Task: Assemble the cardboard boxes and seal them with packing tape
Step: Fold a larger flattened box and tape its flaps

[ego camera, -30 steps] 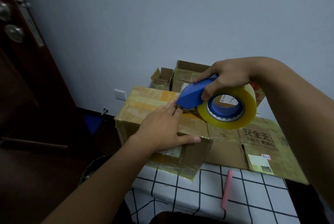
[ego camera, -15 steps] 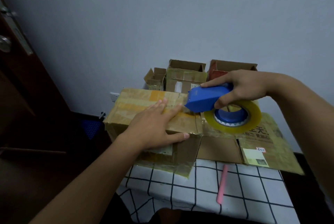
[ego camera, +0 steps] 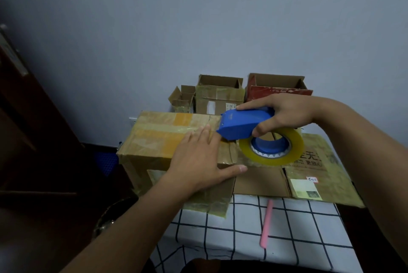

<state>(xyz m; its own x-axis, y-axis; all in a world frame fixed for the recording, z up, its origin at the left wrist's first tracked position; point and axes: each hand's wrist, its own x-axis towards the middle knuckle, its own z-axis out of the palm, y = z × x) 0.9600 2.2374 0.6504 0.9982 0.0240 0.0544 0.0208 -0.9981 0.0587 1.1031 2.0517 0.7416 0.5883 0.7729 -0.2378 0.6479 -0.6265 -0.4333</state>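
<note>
1. While the top seam is being worked, the cardboard box [ego camera: 176, 140] is being held at the left edge of the checked tablecloth [ego camera: 298, 224], standing assembled with its top flaps folded down.
2. The box top is being pressed flat by the left hand [ego camera: 198, 162], its fingers spread wide and lying open on the cardboard, gripping nothing; the thumb is being stretched along the near top edge.
3. The blue tape dispenser [ego camera: 245, 125] is being gripped by the right hand [ego camera: 280, 114], fingers curled closed around the handle, with the roll of packing tape [ego camera: 272, 147] hanging beneath it.
4. The dispenser's cutting end is being held against the box top, just beside the left fingertips; whether the tape is being stuck or cut at this point cannot be told.
5. Yellowish tape strips are being shown already across the top, so this box is being judged partly sealed.
6. A lower flap at the near side is being left hanging loose, which suggests more sealing is outstanding.
7. Three open boxes [ego camera: 220, 96] are being kept at the wall, unsealed on top, and flattened cardboard [ego camera: 313, 173] is being left lying on the table; much of the task is therefore being judged as remaining.
</note>
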